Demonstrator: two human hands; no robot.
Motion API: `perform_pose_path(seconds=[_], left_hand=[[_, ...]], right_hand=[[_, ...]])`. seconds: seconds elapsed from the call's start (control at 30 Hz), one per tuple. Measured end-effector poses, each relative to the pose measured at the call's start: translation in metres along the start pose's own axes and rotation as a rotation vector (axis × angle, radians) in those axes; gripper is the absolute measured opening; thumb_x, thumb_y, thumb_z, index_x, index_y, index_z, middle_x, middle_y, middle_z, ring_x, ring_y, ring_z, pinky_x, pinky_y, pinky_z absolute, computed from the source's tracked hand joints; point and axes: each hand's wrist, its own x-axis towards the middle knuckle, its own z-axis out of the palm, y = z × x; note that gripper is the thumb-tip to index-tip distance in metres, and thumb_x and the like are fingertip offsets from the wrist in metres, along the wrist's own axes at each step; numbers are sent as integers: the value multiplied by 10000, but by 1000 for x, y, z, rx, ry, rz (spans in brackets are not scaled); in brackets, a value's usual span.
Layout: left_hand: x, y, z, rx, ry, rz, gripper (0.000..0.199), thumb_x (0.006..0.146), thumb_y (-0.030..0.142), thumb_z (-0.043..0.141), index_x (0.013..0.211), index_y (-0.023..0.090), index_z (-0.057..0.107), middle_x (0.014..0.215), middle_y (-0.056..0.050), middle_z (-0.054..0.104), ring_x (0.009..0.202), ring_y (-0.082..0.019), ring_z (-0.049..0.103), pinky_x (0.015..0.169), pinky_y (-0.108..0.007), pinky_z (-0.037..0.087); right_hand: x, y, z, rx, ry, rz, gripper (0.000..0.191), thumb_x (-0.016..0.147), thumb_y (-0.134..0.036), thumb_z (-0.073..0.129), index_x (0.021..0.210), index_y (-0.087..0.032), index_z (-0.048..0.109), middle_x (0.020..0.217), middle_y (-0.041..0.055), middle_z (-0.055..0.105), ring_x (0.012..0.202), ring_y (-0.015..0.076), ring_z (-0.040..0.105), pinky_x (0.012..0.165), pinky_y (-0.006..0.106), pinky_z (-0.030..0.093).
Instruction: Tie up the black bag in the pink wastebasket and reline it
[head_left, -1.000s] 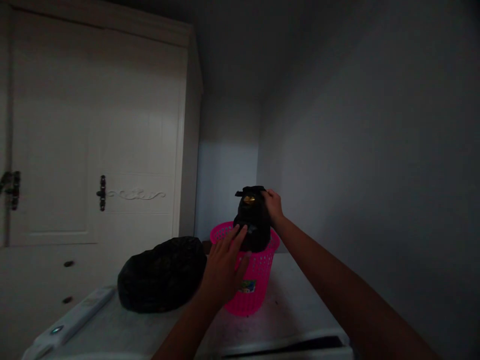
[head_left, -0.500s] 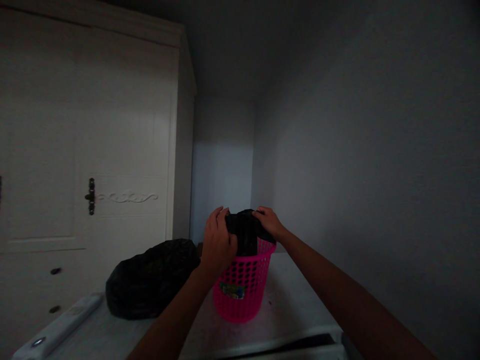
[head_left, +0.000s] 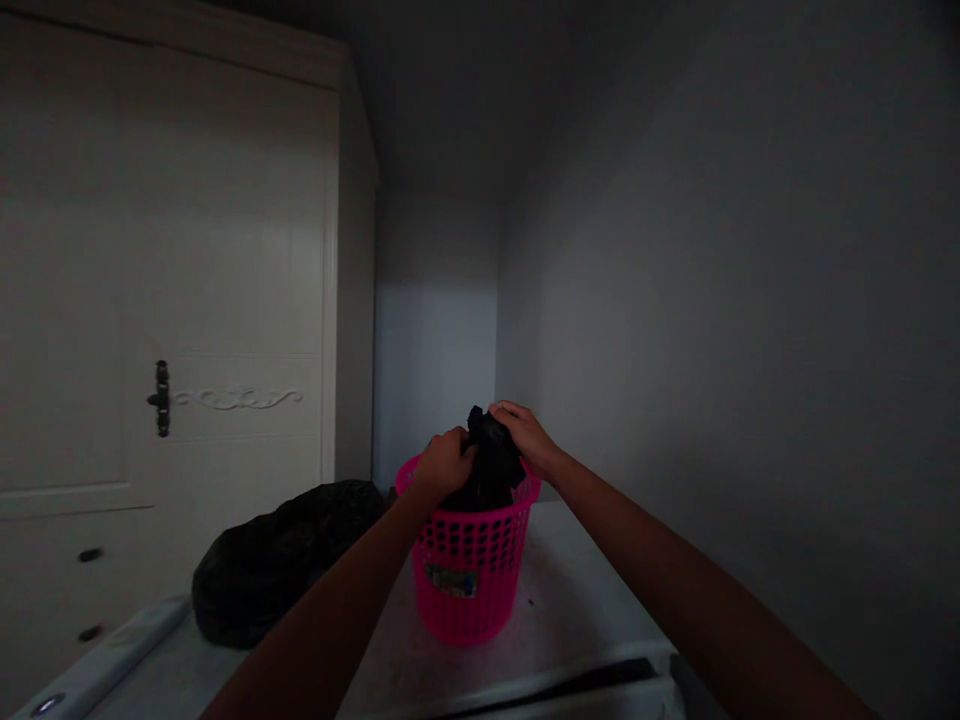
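At lower centre, a black plastic bag (head_left: 491, 475), only partly inside a pink perforated plastic basket (head_left: 466, 622), is gripped by the left hand (head_left: 444, 464) and right hand (head_left: 528, 438).

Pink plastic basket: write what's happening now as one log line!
left hand: holding black plastic bag | right hand: holding same bag | bag: partly inside pink plastic basket | second black plastic bag: left of basket

Two hands, two black bags (head_left: 491, 465) (head_left: 281, 560), one pink basket (head_left: 469, 600).
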Motion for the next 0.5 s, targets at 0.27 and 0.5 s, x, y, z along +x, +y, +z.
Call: perform_pose_path(seconds=[0.27, 0.5], left_hand=[[8, -14, -1, -271, 76, -4, 78, 832, 142, 570, 847, 196, 626, 878, -49, 765, 850, -196, 704, 733, -273, 514], [4, -20, -23, -161, 158, 21, 32, 845, 207, 643, 870, 226, 642, 950, -64, 761, 949, -243, 709, 864, -362, 517]], right_hand=[[-9, 12, -16, -19, -178, 60, 356, 669, -331, 787, 984, -252, 640, 858, -18, 696, 814, 181, 622, 750, 307, 491], [-3, 38, -35, -403, -69, -127, 109, 665, -180, 540, 640, -185, 646, 624, -29, 598, 677, 148, 544, 635, 248, 409]])
